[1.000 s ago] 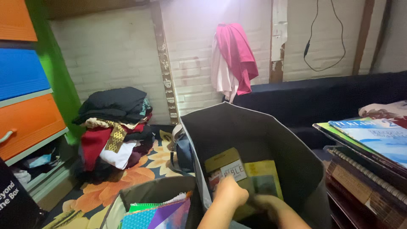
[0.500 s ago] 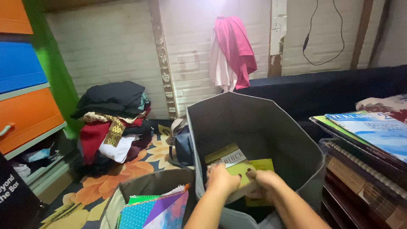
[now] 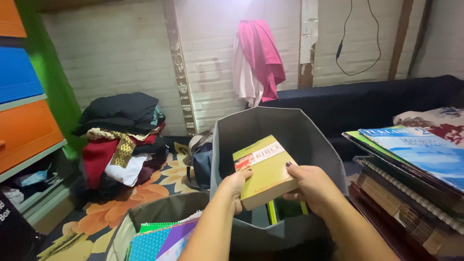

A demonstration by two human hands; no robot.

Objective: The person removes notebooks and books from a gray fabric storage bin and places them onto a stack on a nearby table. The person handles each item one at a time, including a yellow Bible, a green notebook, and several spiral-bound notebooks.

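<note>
A yellow-green book (image 3: 265,170) is being gripped by the left hand (image 3: 234,186) and right hand (image 3: 311,186), one closed on each side, above the open grey fabric bin (image 3: 290,130). Stacked notebooks (image 3: 411,169) are lying just beside it.

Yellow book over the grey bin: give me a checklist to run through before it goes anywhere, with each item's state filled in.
1. Both hands on the yellow book: ok. The left hand holds its near left corner, the right hand its right edge.
2. Book clear of the grey bin: ok, it is held above the opening.
3. Book shut: ok, cover closed and facing up.
4. Bin emptied: not ok, green and yellow items show at the bottom.
5. Room on the stack of books at the right: cannot tell, its top slopes and runs out of view.
6. Grip firmness: cannot tell.
</note>
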